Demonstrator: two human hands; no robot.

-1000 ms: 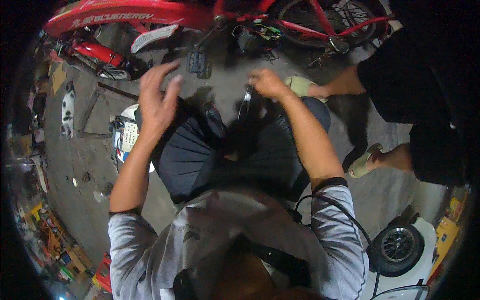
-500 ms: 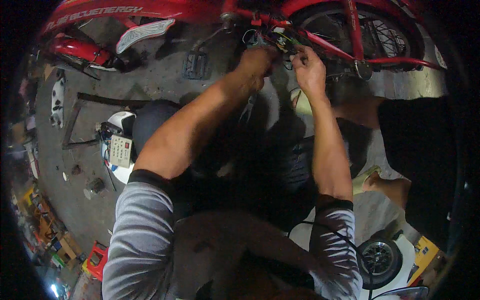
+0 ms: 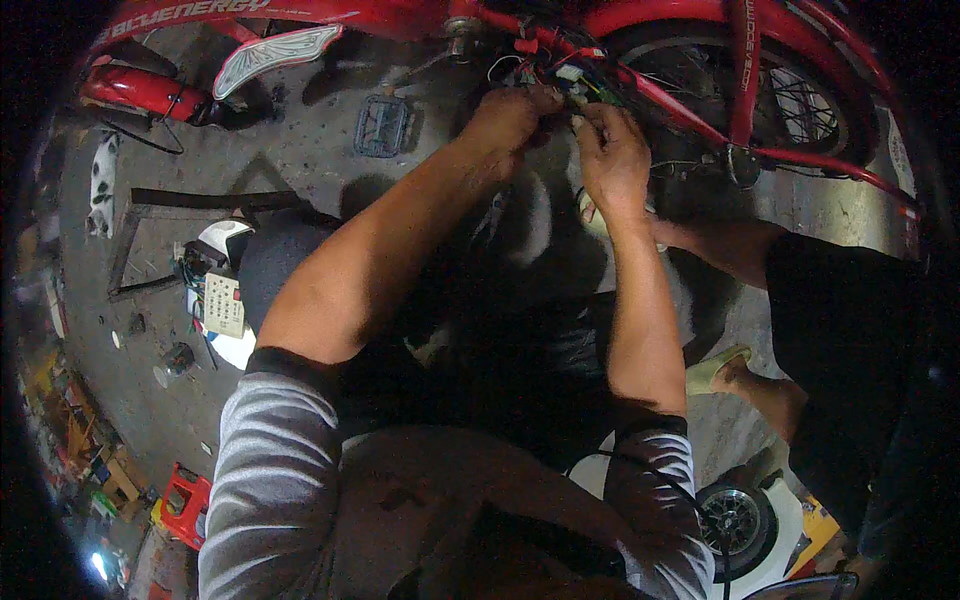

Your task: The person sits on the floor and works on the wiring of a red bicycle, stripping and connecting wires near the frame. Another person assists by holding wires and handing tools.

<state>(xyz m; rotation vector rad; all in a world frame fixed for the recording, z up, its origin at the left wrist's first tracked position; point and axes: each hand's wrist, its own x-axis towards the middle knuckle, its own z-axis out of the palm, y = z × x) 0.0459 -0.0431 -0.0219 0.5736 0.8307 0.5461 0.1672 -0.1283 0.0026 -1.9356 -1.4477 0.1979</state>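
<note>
A bundle of thin coloured wires [image 3: 592, 85] with a white connector [image 3: 570, 73] hangs out of the frame of a red electric bike [image 3: 675, 100]. My left hand [image 3: 508, 118] is closed at the left side of the bundle, its fingertips pointing right; what it grips is hidden. Close beside it, my right hand [image 3: 612, 155] pinches at the wires with thumb and fingers, and the exact strand is too small to tell. Dim, long metal shapes below my left hand cannot be made out.
A black pedal [image 3: 383, 126] and a rear wheel [image 3: 790, 105] flank the wiring. Another person's leg [image 3: 715, 240] reaches in from the right. A beige switch box [image 3: 223, 305] lies at the left, near a black frame [image 3: 165, 198] and a red stool [image 3: 183, 508]. A spare wheel [image 3: 735, 520] lies lower right.
The view has shifted a little. My right hand has come lower and closer to my left hand, its fingers now curled over the wires. The left hand stays at the bundle.
</note>
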